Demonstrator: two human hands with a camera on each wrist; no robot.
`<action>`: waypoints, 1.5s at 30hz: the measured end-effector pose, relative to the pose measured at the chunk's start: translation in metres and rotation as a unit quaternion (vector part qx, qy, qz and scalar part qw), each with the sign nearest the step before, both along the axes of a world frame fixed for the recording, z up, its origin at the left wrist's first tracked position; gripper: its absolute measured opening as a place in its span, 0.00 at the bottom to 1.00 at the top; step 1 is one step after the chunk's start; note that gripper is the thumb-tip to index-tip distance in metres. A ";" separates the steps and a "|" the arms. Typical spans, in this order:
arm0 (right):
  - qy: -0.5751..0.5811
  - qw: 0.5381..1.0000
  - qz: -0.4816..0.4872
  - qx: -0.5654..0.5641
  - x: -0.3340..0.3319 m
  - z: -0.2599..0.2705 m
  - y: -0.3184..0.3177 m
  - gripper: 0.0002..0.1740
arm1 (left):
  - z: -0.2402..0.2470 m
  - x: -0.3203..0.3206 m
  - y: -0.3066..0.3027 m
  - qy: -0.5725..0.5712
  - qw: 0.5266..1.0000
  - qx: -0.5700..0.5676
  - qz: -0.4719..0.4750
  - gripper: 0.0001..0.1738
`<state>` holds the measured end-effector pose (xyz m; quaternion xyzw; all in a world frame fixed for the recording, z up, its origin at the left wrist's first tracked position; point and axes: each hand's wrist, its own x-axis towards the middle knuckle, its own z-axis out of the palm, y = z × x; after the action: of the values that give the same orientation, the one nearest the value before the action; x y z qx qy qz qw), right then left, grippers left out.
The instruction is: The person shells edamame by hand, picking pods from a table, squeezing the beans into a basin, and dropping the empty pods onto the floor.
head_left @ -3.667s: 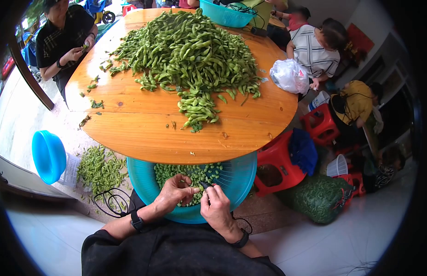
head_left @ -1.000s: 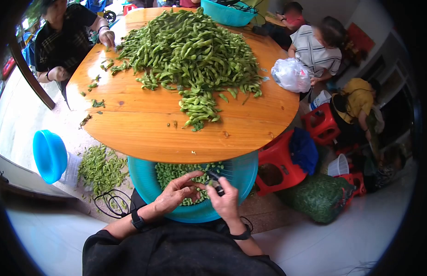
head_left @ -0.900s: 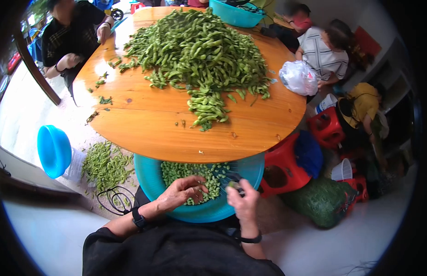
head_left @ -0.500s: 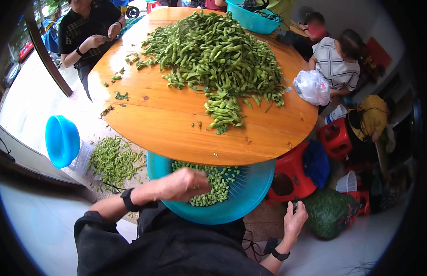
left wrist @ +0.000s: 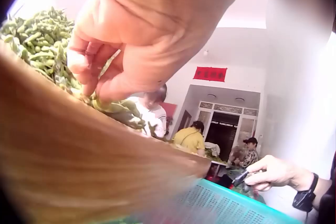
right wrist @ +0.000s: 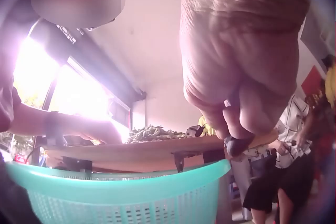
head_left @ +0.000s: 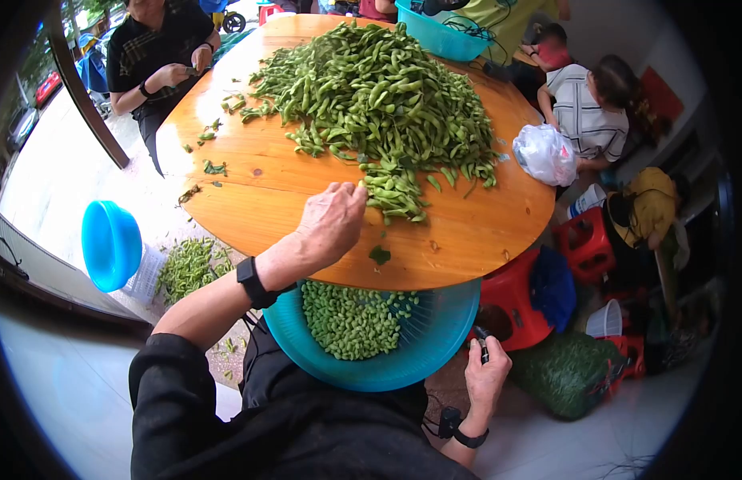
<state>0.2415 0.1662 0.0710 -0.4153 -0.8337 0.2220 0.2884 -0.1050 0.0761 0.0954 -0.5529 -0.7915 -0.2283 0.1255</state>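
In the head view my left hand (head_left: 329, 228) reaches over the wooden table to the front of the heap of green soybean pods (head_left: 379, 88). Its thumb and fingers pinch a pod (left wrist: 111, 106) in the left wrist view. Low on the right, past the basin's rim, my right hand (head_left: 486, 380) grips a small black tool (head_left: 484, 349) with a shiny part; its exact kind I cannot tell. The tool (left wrist: 240, 178) also juts from the right hand's fingers in the left wrist view. Shelled green beans (head_left: 351, 320) lie in the turquoise basin (head_left: 439, 336) before me.
The table (head_left: 299, 256) edge overhangs the basin. Red stools (head_left: 507, 308) and a full green net sack (head_left: 567, 376) stand right. Left are a blue basin (head_left: 111, 246) and pods on the floor (head_left: 191, 268). A white plastic bag (head_left: 544, 154) sits at the table's right. People sit around.
From working together over the basin, my hands have parted. The left has gone up to the pods on the table, the right out to the right with the black tool. A leaf has shifted toward me.
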 end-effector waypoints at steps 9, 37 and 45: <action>0.152 0.946 0.117 -0.261 -0.046 -0.001 -0.025 0.05 | 0.021 0.042 -0.040 -0.727 0.659 0.082 -0.175 0.02; 0.294 0.727 0.221 -0.580 -0.072 -0.001 -0.035 0.04 | -0.044 0.124 -0.068 -0.784 0.564 0.134 -0.222 0.12; 0.231 0.721 0.237 -0.609 -0.067 -0.003 -0.038 0.06 | -0.052 0.116 -0.070 -0.824 0.512 0.023 -0.242 0.18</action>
<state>0.1750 0.1277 0.0685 -0.2258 -0.4974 0.8322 0.0948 0.0106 0.0058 0.0435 -0.2839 -0.3693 -0.6207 -0.6307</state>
